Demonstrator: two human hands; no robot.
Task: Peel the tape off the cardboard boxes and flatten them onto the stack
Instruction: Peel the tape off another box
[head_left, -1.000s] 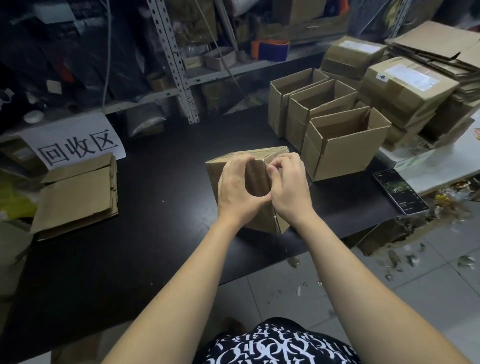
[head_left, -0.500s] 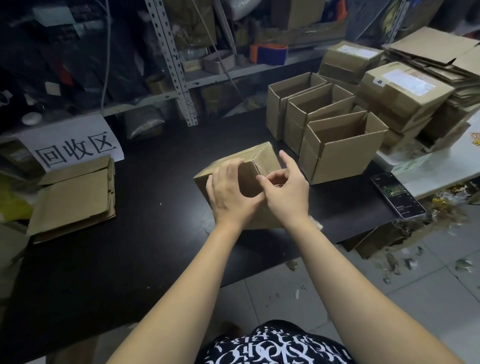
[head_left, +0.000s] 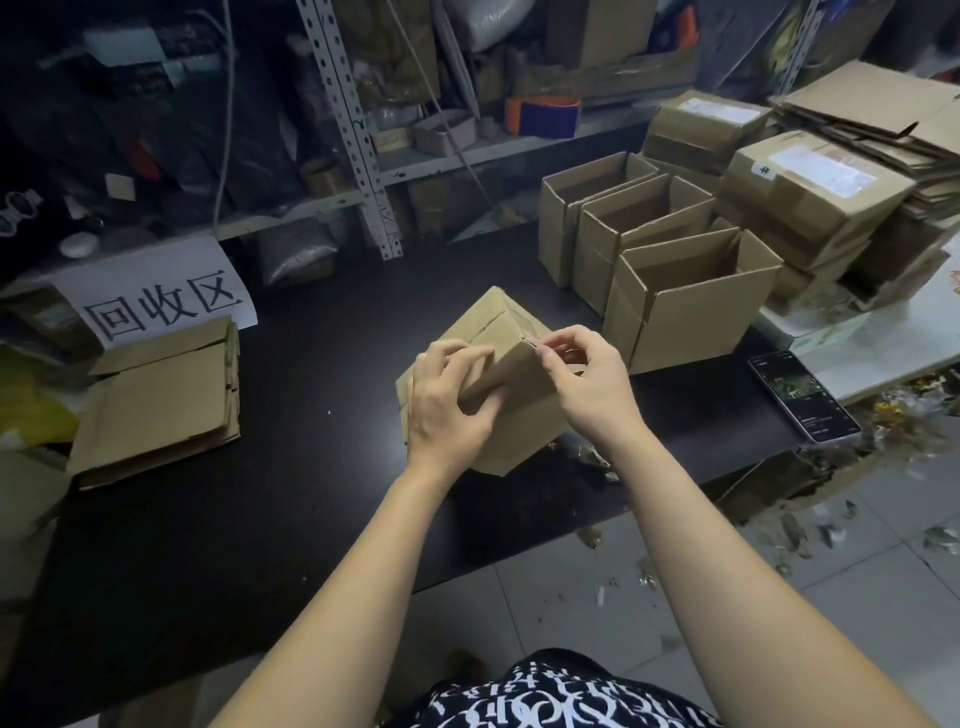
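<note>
A closed brown cardboard box (head_left: 498, 332) sits tilted on one edge in the middle of the black table (head_left: 311, 519). My left hand (head_left: 452, 400) grips its near face and steadies it. At the top seam my right hand (head_left: 582, 374) pinches something at the box's upper corner with thumb and forefinger; the tape itself is too thin to make out. A stack of flattened boxes (head_left: 161, 400) lies at the left of the table, under a white sign (head_left: 161, 296).
Three open empty boxes (head_left: 680, 312) stand in a row at the right rear. Behind them are sealed boxes (head_left: 810, 197) and a pile of flattened cardboard (head_left: 883, 114). A phone (head_left: 802, 397) lies near the table's right edge. Tape scraps litter the floor (head_left: 779, 540).
The box has been tipped back and turned so a corner points up. My right hand moved from the box's front face up to the top seam corner and closed into a pinch.
</note>
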